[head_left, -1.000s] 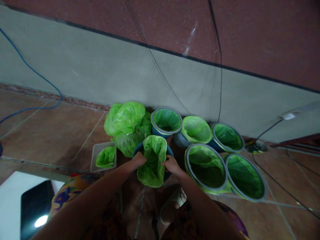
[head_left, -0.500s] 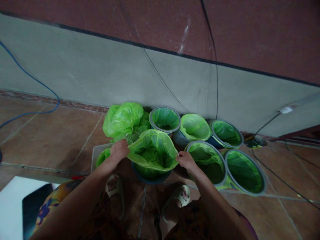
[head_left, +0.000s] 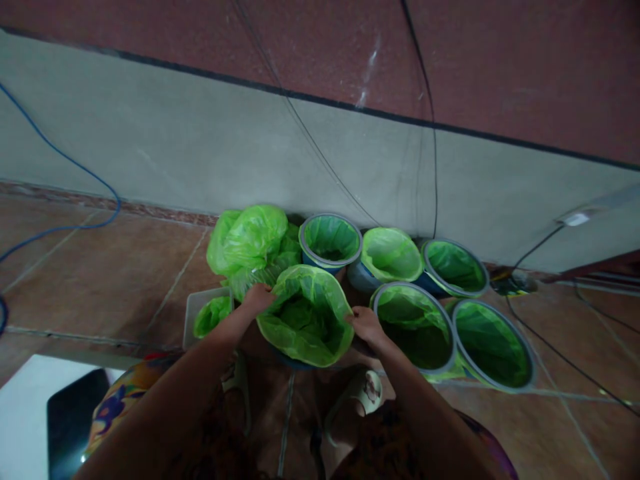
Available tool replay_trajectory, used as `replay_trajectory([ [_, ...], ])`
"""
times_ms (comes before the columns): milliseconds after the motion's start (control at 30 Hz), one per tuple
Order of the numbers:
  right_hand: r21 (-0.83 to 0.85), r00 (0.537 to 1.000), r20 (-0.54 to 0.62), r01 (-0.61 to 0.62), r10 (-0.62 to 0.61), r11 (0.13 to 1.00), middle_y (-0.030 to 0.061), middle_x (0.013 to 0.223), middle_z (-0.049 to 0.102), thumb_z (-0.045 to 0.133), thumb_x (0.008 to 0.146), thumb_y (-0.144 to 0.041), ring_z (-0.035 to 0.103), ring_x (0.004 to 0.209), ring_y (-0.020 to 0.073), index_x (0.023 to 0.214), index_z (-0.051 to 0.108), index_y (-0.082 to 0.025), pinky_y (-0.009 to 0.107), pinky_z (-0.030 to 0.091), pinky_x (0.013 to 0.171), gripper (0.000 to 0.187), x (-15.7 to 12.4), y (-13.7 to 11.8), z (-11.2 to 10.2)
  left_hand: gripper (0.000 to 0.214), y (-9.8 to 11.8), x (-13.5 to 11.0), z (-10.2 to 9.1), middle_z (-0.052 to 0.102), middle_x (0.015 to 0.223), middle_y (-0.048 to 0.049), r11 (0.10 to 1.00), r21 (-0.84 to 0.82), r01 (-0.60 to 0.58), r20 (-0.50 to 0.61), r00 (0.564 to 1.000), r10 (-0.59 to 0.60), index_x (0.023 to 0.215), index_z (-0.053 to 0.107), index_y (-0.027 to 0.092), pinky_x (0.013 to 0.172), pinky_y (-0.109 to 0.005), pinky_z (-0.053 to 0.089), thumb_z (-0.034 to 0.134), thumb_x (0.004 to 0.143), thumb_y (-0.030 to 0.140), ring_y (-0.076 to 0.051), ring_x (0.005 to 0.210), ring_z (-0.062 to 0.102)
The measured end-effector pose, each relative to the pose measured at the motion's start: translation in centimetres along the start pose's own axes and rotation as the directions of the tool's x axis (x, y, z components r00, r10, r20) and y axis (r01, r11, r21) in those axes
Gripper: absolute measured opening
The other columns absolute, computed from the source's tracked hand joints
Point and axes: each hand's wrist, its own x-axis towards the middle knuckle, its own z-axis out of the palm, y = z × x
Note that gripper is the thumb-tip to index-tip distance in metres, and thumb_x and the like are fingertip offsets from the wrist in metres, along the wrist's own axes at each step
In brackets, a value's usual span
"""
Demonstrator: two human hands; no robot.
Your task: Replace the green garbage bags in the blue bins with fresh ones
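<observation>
A translucent green bin bag (head_left: pixel 305 347) lines a blue bin (head_left: pixel 295 362) standing on the floor between my feet and the wall. Its mouth is spread into a wide oval, and the bag's edge hangs over the bin's rim, hiding most of the bin. My left hand (head_left: pixel 259 299) grips the bag's edge at the left. On the opposite side, my right hand (head_left: pixel 367 324) pinches the edge, close to a grey-rimmed lined bin (head_left: pixel 451 337). Loose green folds of the bag lie deep inside.
Several more lined bins, including a grey-rimmed one (head_left: pixel 330 220), stand along the wall. A heap of green bags (head_left: pixel 250 240) lies left of them, beside a clear plastic container (head_left: pixel 193 307). A dark phone (head_left: pixel 75 423) rests on a white surface at lower left. Cables (head_left: pixel 560 347) cross the floor.
Both hands have drawn inward and the bag's mouth has become rounder. Its near edge has come down over the bin's front rim. The left hand moved right, uncovering more of the clear container.
</observation>
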Motion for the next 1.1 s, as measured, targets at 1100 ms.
replay_trajectory([
  [1100, 0.876, 0.887, -0.239, 0.372, -0.395, 0.307, 0.0022, 0.100, 0.072, 0.074, 0.074, -0.040, 0.063, 0.099, 0.0198, 0.088, 0.073, -0.026, 0.037, 0.046, 0.094, 0.020, -3.5, -9.0, -5.8, 0.054, 10.0, -6.4, -5.9, 0.070, 0.107, -0.0080, 0.564, -0.734, -0.377, 0.018, 0.821, 0.571, 0.126, 0.060, 0.017, 0.091, -0.035, 0.046, 0.063, 0.079, 0.043, -0.022, 0.106, 0.061],
])
